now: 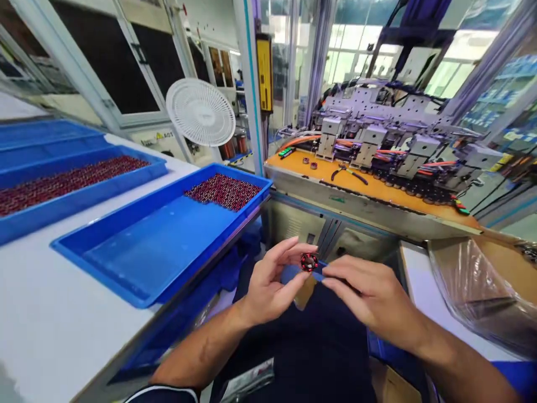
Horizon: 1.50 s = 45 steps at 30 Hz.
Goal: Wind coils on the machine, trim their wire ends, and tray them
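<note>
My left hand (272, 282) pinches a small ring-shaped motor stator (309, 262) with red windings and a dark core, held up above my lap. Just to the right, my right hand (369, 285) has its thumb and fingers closed in a pinch beside the stator. What sits between those right fingertips is too small to make out. In the blue tray (126, 263) on the left, many similar stators (226, 191) stand packed together at the far end. The near part of that tray shows bare blue plastic.
Another blue tray (155, 162) full of stators is farther left on the white table (37, 302). Ahead, a machine with several clamp heads (373, 140) stands over an orange bench top (390, 193) bearing pliers (350, 173). A white fan (201, 112) and a plastic-lined carton (478, 280) flank me.
</note>
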Each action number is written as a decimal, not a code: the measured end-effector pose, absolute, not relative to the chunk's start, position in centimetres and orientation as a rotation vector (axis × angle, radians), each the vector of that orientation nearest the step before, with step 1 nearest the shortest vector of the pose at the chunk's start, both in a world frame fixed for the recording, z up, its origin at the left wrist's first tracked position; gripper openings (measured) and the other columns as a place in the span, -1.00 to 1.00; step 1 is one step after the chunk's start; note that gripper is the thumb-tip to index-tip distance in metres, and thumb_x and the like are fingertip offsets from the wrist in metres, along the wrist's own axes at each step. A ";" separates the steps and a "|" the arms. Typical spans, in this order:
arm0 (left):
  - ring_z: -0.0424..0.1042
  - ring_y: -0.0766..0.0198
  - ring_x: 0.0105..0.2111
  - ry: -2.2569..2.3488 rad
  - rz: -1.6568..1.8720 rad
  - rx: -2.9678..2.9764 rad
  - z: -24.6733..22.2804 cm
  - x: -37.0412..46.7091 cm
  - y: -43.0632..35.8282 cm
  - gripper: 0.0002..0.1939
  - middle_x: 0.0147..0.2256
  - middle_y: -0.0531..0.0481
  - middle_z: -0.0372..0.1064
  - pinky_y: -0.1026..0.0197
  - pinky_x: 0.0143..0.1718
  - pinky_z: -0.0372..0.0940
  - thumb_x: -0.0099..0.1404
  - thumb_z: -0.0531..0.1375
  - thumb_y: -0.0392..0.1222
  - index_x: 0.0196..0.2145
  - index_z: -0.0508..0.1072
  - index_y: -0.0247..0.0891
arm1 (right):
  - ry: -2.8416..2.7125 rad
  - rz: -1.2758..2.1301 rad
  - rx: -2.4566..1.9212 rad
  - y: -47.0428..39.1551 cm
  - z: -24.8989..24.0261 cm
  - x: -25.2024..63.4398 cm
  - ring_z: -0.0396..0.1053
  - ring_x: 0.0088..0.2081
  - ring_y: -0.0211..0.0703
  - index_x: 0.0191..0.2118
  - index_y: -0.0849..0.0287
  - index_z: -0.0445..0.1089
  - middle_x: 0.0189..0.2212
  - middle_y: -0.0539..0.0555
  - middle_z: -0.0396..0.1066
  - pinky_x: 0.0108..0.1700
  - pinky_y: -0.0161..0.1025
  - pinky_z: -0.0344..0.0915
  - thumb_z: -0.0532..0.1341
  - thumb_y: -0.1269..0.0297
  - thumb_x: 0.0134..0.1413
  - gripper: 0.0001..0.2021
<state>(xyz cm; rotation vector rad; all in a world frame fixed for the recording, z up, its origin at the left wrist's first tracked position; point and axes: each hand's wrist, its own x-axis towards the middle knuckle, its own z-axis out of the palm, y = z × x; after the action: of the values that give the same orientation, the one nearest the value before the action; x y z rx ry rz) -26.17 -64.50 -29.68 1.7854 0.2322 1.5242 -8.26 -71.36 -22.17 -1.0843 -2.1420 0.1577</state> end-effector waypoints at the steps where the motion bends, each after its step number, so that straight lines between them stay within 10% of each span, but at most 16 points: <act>1: 0.51 0.25 -0.06 0.243 1.529 1.775 -29.9 -26.6 -65.1 -0.27 0.02 -0.18 0.47 0.21 -0.02 0.44 0.20 0.23 -0.53 0.26 0.14 -0.13 | -2.160 0.256 -1.081 -71.6 -22.5 -8.8 0.45 -0.37 -0.27 -0.21 0.22 0.47 -0.38 0.06 0.49 -0.29 -0.37 0.34 0.20 0.45 0.24 -0.90; 12: 0.52 0.36 -0.25 0.423 1.505 1.466 -31.7 -27.9 -65.6 -0.22 -0.16 -0.05 0.52 0.33 -0.19 0.46 0.06 0.37 -0.50 0.18 0.25 -0.07 | -2.153 0.893 -1.002 -70.7 -25.4 -9.0 0.33 -0.61 -0.39 -0.31 0.18 0.48 -0.65 -0.10 0.37 -0.48 -0.44 0.23 0.21 0.42 0.22 -0.89; 22: 0.52 0.32 -0.15 0.279 1.268 1.657 -32.2 -24.9 -63.2 -0.18 -0.05 -0.13 0.45 0.30 -0.11 0.46 0.16 0.27 -0.54 0.27 0.12 -0.06 | -1.326 1.161 -1.250 -69.0 -27.9 -6.7 0.38 -0.44 -0.32 -0.28 0.15 0.43 -0.45 -0.03 0.44 -0.37 -0.40 0.34 0.44 0.24 -0.06 -0.76; 30: 0.48 0.38 -0.25 0.238 1.256 1.540 -33.3 -23.9 -62.8 -0.13 -0.12 -0.05 0.37 0.32 -0.19 0.46 0.16 0.29 -0.51 0.29 0.05 0.00 | -1.010 1.208 -1.114 -70.2 -31.9 -8.3 0.24 -0.50 -0.33 -0.41 0.18 0.31 -0.53 -0.07 0.26 -0.39 -0.33 0.19 0.28 0.19 0.18 -0.77; 41: 0.53 0.28 -0.15 0.182 1.128 1.465 -33.3 -25.1 -63.4 -0.25 -0.04 -0.11 0.46 0.20 -0.09 0.47 0.22 0.23 -0.53 0.25 0.13 0.01 | -1.113 1.192 -1.154 -69.7 -31.0 -8.7 0.31 -0.37 -0.26 -0.39 0.17 0.31 -0.42 -0.02 0.31 -0.29 -0.32 0.29 0.27 0.19 0.19 -0.79; 45: 0.56 0.24 -0.17 0.165 1.013 1.148 -33.7 -25.0 -63.3 -0.58 -0.09 -0.11 0.50 0.20 -0.15 0.50 0.20 0.28 -0.46 -0.01 0.42 -0.16 | -1.068 1.159 -1.086 -70.7 -32.1 -9.4 0.27 -0.39 -0.27 -0.39 0.17 0.29 -0.45 -0.03 0.26 -0.30 -0.30 0.26 0.22 0.21 0.25 -0.79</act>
<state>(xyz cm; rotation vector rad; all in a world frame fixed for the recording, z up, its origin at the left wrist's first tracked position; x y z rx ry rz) -24.98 -63.26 -33.66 1.1479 0.1651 1.0131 -9.38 -70.70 -32.14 -1.0858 -1.0682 1.1589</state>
